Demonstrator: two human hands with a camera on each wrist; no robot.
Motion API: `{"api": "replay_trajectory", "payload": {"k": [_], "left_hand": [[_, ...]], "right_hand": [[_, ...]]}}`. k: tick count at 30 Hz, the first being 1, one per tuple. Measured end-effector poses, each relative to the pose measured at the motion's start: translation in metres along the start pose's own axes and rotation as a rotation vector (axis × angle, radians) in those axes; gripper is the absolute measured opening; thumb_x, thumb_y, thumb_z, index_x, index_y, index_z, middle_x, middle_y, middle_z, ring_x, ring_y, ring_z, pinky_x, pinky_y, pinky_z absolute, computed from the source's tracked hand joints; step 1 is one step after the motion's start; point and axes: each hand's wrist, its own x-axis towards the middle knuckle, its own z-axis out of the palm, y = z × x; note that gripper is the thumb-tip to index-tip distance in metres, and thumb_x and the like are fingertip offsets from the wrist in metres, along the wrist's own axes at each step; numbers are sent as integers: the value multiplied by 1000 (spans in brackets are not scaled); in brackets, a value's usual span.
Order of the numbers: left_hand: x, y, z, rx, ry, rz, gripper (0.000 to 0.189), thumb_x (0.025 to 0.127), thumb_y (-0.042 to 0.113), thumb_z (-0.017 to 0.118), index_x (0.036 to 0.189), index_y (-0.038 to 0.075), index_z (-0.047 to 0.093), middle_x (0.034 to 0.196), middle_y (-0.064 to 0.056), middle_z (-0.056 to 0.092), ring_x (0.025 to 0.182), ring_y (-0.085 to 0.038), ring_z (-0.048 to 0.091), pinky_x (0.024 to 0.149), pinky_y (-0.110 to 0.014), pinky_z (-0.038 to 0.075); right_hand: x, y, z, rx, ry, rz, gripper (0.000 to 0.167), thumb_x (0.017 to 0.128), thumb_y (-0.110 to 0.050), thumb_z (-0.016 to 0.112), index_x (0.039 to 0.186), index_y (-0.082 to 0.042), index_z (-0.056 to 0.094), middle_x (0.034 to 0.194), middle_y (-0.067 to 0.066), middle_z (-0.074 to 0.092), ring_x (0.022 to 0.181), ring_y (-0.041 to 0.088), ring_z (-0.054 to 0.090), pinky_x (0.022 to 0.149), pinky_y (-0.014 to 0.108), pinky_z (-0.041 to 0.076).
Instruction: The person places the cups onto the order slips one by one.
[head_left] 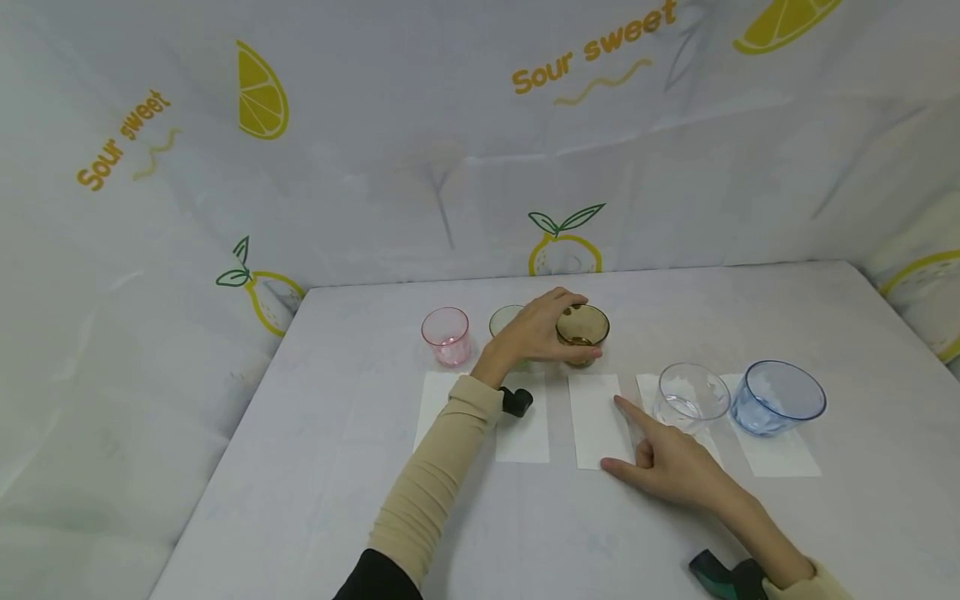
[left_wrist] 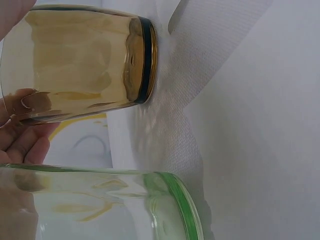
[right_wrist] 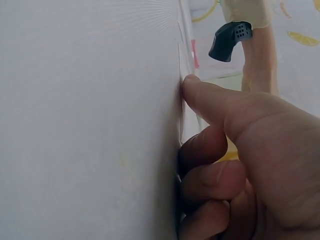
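My left hand (head_left: 542, 329) grips an amber glass (head_left: 584, 323) at the back of the table, thumb on the near side and fingers round the far side. In the left wrist view, the amber glass (left_wrist: 75, 60) stands close to a pale green glass (left_wrist: 95, 205). In the head view, my left hand partly covers that green glass (head_left: 506, 316). My right hand (head_left: 678, 467) rests at a white paper strip (head_left: 595, 417), index finger and thumb stretched to its right edge. In the right wrist view, the other fingers (right_wrist: 212, 180) curl under, near the table surface.
A pink glass (head_left: 447, 335) stands left of the green one. Right of my right hand, a clear glass (head_left: 693, 387) and a blue glass (head_left: 780, 396) stand on paper strips. Another paper strip (head_left: 523, 437) lies under my left wrist. A white printed cloth (head_left: 375, 167) hangs behind.
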Motion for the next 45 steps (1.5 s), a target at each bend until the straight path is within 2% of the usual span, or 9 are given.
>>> {"api": "replay_trajectory", "payload": {"k": [21, 28, 33, 38, 45], "left_hand": [[-1, 2, 1, -9, 15, -11, 74, 85, 53, 78, 144, 14, 55, 140, -1, 58, 130, -16, 56, 110, -33, 49], [-2, 3, 1, -19, 21, 3, 75, 86, 52, 78, 145, 13, 54, 142, -3, 57, 132, -17, 55, 112, -34, 49], [-2, 4, 0, -10, 30, -15, 76, 86, 54, 78, 146, 14, 54, 143, -2, 56, 132, -16, 54, 111, -33, 49], [2, 6, -5, -15, 61, -21, 77, 84, 54, 79, 146, 15, 55, 142, 0, 56, 131, -14, 55, 111, -30, 48], [6, 13, -16, -37, 88, 12, 79, 83, 52, 81, 145, 11, 55, 143, -4, 56, 133, -18, 55, 113, -30, 47]], "right_hand": [[3, -2, 0, -15, -42, 66, 93, 86, -47, 79, 154, 3, 39, 55, -11, 45, 49, 2, 37, 48, 21, 31], [4, -2, -1, -12, -49, 66, 94, 86, -46, 80, 154, 3, 39, 55, -10, 45, 49, 3, 38, 48, 21, 31], [4, -1, 0, -7, -49, 56, 94, 86, -47, 79, 154, 3, 39, 55, -11, 46, 48, 2, 38, 47, 20, 31], [4, -1, 0, -19, -37, 47, 93, 86, -46, 79, 154, 3, 40, 56, -10, 47, 49, 2, 38, 47, 21, 32], [3, -1, -1, -29, -31, 53, 93, 85, -47, 79, 154, 1, 40, 57, -10, 47, 50, 2, 39, 48, 21, 32]]}}
